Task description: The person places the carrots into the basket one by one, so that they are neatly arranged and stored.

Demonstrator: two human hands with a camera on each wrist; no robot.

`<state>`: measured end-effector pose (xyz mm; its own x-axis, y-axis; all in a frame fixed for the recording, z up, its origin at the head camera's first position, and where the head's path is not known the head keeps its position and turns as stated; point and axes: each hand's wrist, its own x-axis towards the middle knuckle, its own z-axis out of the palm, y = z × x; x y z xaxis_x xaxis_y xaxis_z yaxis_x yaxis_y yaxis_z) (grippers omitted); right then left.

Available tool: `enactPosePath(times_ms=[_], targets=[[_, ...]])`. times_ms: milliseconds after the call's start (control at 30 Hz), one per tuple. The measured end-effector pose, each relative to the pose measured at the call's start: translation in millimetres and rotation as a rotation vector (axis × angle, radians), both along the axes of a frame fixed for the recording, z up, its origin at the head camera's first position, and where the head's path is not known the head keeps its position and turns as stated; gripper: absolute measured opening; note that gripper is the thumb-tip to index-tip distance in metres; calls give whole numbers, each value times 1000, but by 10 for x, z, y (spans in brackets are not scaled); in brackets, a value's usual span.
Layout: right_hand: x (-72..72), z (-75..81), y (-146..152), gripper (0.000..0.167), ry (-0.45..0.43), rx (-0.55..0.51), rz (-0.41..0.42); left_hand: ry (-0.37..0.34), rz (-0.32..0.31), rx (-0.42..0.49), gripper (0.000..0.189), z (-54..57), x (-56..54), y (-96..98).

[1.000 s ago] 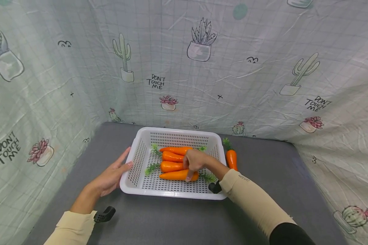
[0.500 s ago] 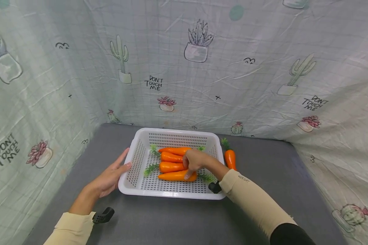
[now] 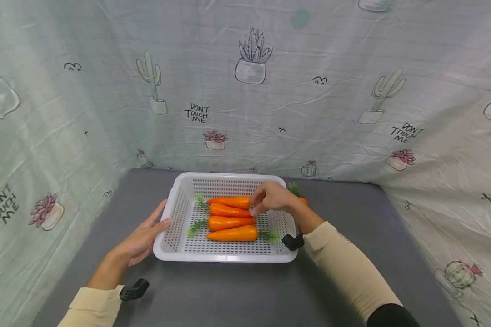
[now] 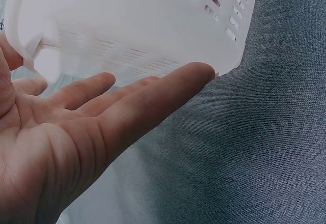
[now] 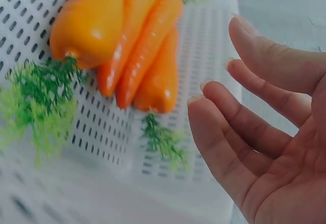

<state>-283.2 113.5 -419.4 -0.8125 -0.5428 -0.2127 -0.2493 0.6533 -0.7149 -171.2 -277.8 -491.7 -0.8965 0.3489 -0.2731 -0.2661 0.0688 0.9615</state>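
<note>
In the head view a white plastic basket (image 3: 225, 258) with slotted walls holds several orange carrots with green tops, lying side by side. The front carrot (image 3: 233, 234) points left, its leafy top at the right. My left hand (image 3: 141, 240) touches the basket's left side, fingers fairly straight; in the left wrist view these fingers (image 4: 153, 102) lie along the outer wall. Above the right ends of the carrots hovers my right hand (image 3: 274, 198), fingers loosely bent. The right wrist view shows nothing between its thumb and fingers, apart from the carrots.
Another carrot (image 3: 303, 200) lies on the grey tabletop (image 3: 343, 218) just right of the basket, mostly hidden by my right forearm. A printed cactus curtain (image 3: 311, 113) encloses the back and both sides.
My right hand has left the front carrot and moved up and back, its fingers loosening. That carrot stays in the basket. My left hand keeps its place on the basket. The view has shifted slightly.
</note>
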Motion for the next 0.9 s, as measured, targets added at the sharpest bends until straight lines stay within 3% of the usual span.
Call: enactPosePath(times_ms=[200,667,900], targets=[[5,34,228,27,-86,-112,-129,-2,4,-2,77,-25,16,-23],[-1,-35,798,31,-99,-296,-308,-6,7,-3,76,-73,12,-23],[31,-148,1075,33,-80,-299,-397,6,-4,-2,77,-51,1,-1]])
